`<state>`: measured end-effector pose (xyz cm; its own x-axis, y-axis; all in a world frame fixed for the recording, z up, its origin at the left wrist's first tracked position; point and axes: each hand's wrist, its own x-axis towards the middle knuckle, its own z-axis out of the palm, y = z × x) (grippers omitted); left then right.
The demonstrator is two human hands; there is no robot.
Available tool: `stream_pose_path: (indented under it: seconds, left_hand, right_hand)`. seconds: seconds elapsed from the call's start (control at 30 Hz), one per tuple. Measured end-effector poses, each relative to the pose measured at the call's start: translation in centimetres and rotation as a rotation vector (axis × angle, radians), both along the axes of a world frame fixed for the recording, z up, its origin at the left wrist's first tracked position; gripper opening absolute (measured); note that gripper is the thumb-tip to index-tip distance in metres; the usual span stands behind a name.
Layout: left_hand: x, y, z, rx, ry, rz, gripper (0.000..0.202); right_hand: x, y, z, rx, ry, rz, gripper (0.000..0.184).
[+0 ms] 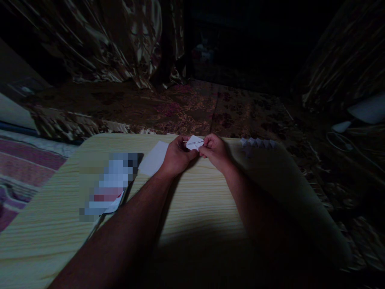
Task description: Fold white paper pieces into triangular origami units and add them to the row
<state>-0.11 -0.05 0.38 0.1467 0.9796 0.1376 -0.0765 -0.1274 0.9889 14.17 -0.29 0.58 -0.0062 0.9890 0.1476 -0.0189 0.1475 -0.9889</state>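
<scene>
A small folded piece of white paper is held between my two hands near the far edge of the table. It has a pointed top and dark crease lines across its face. My left hand grips its left side, with the thumb along the lower edge. On the right side, my right hand pinches it between thumb and fingers. Just left of my left hand lies flat white paper, partly covered by that hand. Several small folded paper pieces sit in a row to the right of my right hand.
A phone-like object with a pixelated screen lies on the left of the wooden table. Beyond the table stands a surface with patterned cloth. A white cable hangs at the right. The room is dim.
</scene>
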Motion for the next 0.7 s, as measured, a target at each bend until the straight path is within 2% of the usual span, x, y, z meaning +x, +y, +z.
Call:
stream_pose_path:
  seconds: [0.27, 0.53, 0.7]
  left_hand:
    - [0.06, -0.22, 0.00, 0.031, 0.020, -0.005, 0.044]
    - [0.09, -0.31, 0.05, 0.026, -0.004, -0.020, 0.046]
    - [0.10, -0.39, 0.05, 0.035, 0.016, -0.037, 0.044]
  right_hand:
    - [0.13, 0.50, -0.60, 0.048, 0.055, 0.023, 0.026]
    - [0.21, 0.32, -0.30, 0.010, 0.049, 0.022, 0.026]
    - [0.29, 0.56, -0.69, 0.024, 0.072, 0.032, 0.026]
